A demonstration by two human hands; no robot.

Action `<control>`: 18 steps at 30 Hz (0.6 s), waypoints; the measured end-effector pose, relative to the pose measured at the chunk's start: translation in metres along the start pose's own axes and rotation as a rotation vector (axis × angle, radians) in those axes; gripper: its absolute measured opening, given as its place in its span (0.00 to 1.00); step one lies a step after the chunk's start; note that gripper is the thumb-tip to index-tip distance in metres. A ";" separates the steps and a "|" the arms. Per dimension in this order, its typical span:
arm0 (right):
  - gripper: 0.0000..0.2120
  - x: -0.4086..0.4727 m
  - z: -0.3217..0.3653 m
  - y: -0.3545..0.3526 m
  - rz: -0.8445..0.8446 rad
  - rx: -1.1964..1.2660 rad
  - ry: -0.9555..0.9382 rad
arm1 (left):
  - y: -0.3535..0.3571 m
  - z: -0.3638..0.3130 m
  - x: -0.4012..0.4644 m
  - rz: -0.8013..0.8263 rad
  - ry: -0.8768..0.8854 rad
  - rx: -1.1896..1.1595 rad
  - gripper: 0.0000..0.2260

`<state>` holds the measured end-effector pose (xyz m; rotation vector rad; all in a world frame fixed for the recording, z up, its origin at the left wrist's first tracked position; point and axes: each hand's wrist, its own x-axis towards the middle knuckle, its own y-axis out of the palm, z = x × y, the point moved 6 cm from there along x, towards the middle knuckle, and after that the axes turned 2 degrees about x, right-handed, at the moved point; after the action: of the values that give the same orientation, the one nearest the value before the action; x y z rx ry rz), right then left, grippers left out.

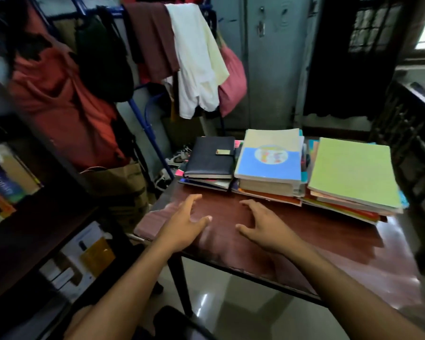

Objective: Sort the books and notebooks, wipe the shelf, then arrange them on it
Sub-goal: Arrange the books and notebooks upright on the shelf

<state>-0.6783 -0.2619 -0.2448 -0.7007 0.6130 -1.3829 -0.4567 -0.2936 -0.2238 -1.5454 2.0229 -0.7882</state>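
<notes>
Our hands: we hold both out over the near part of the table; the left hand (185, 225) and the right hand (263, 224) face each other, palms inward, with bare tabletop between them.
Fingers: on both hands we see them spread and loosely bent, thumbs apart from the rest, gripping nothing; whether the fingertips touch the wood we cannot tell.
Table: a dark reddish wooden table (329, 244) with a glossy top.
Cloth: a dull pink cloth (150, 223) lies on the table's near left corner, partly under our left hand.
Left pile: a black diary (210, 157) with a metal clasp lies flat on top of a few thinner notebooks at the far left of the table.
Middle pile: a blue and cream book (270, 159) with a round picture on its cover tops a thick stack, just beside the diary.
Right pile: a green notebook (353, 171) tops a fanned stack of thin books, touching the middle pile.
Shelf: a dark shelf (35, 217) stands at our left, with upright books (3, 187) on one level and boxes below.
Behind: clothes (177, 52) hang on a blue rack (145, 119); a grey steel cupboard (268, 57) stands beyond the table.
</notes>
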 end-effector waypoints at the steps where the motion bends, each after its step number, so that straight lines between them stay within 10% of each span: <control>1: 0.35 0.015 0.008 0.009 0.023 0.024 0.010 | -0.007 0.012 0.004 -0.039 -0.049 -0.043 0.28; 8: 0.22 0.095 0.020 0.056 -0.296 0.995 0.297 | -0.049 0.064 0.036 -0.211 -0.201 -0.217 0.20; 18: 0.32 0.103 0.028 0.083 -0.494 1.233 0.351 | -0.045 0.065 0.155 -0.220 -0.236 -0.408 0.18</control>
<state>-0.5925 -0.3582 -0.2868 0.4323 -0.2430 -2.0042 -0.4211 -0.4629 -0.2435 -2.0066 1.9384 -0.2531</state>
